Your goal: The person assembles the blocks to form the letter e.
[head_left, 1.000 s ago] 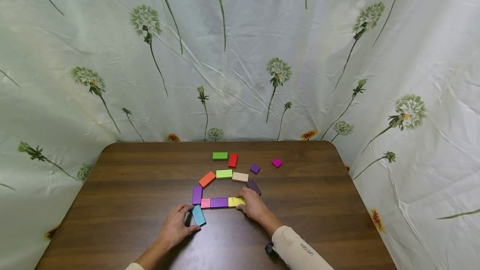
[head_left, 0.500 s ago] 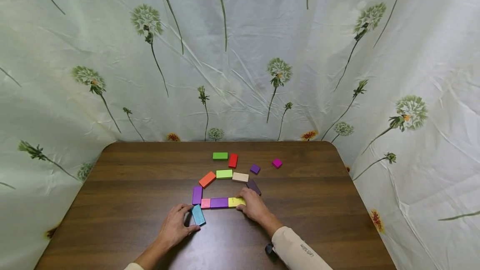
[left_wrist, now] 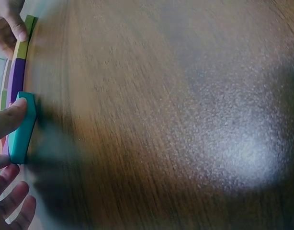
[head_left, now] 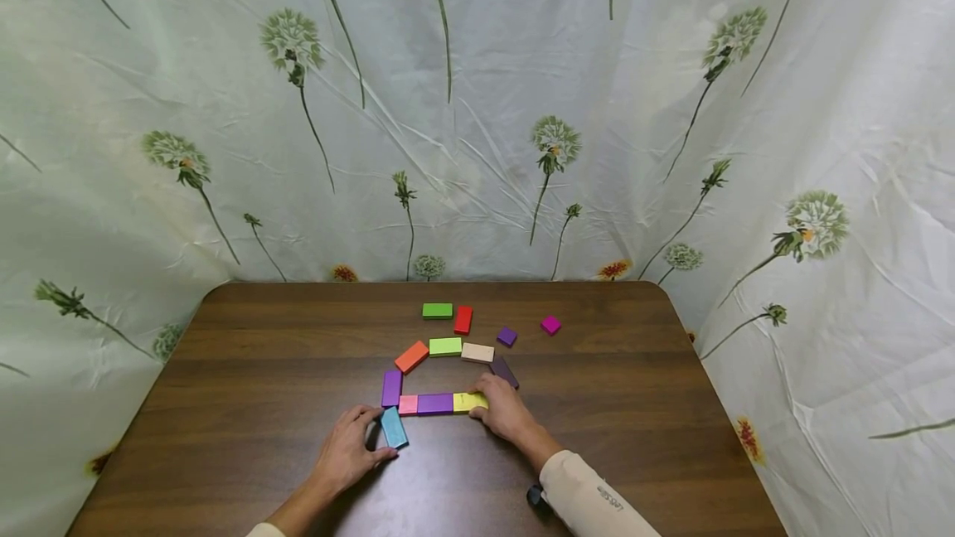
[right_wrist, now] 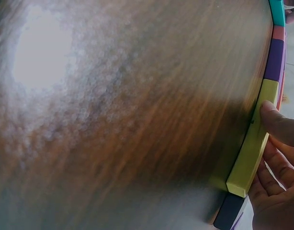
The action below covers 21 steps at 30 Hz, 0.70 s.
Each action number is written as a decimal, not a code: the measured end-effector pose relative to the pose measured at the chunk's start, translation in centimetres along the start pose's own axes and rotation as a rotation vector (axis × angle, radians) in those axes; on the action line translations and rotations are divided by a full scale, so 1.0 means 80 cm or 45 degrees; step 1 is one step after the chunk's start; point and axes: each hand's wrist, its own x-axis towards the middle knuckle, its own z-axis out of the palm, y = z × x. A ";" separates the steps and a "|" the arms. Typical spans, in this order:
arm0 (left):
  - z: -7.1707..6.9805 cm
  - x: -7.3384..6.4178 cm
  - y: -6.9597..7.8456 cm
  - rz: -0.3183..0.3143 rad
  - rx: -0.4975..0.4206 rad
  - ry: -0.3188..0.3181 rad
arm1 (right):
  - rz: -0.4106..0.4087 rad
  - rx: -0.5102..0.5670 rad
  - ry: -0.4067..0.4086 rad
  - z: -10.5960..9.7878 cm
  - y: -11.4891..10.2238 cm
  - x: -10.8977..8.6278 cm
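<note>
My left hand (head_left: 349, 447) pinches a light blue block (head_left: 395, 428) by its ends, thumb near and fingertips far; it lies slanted on the table. In the left wrist view, the thumb (left_wrist: 13, 115) lies on this teal-looking block (left_wrist: 23, 129). My right hand (head_left: 506, 409) grips the right end of a yellow block (head_left: 467, 403), partly hidden by the fingers. The right wrist view has the thumb (right_wrist: 276, 120) against the yellow block (right_wrist: 252, 143). Between the two held blocks, a pink block (head_left: 408, 405) and a purple block (head_left: 436, 404) continue the row.
A second purple block (head_left: 391, 389), an orange block (head_left: 412, 357), a lime block (head_left: 445, 346), a beige block (head_left: 477, 352) and a dark block (head_left: 505, 371) curve behind the row. Farther back lie green (head_left: 437, 311), red (head_left: 463, 320), violet (head_left: 507, 336) and magenta (head_left: 550, 325) blocks.
</note>
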 end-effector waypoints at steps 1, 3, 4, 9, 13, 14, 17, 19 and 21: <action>0.000 0.000 0.000 -0.001 -0.003 -0.001 | -0.001 0.000 0.001 0.000 0.000 0.000; 0.000 0.000 0.000 -0.007 -0.007 -0.009 | -0.003 0.003 0.003 0.000 0.000 0.000; 0.000 0.000 0.001 -0.018 -0.012 -0.017 | -0.003 0.003 0.002 0.000 0.000 0.000; -0.003 -0.001 0.001 -0.042 -0.025 -0.040 | -0.002 0.009 0.001 0.001 0.002 -0.001; -0.009 0.002 -0.001 -0.064 -0.064 -0.004 | -0.004 0.017 0.002 0.000 0.002 -0.001; -0.011 0.004 -0.002 -0.070 -0.075 0.009 | -0.007 0.015 0.006 -0.001 0.002 -0.001; -0.018 0.011 -0.005 -0.086 -0.076 0.035 | -0.015 0.008 0.014 -0.002 0.001 -0.001; -0.021 0.016 -0.007 -0.085 -0.084 0.051 | -0.015 0.010 0.013 -0.002 0.000 0.000; -0.025 0.024 -0.008 -0.073 -0.081 0.061 | -0.008 0.016 0.006 -0.002 -0.001 0.000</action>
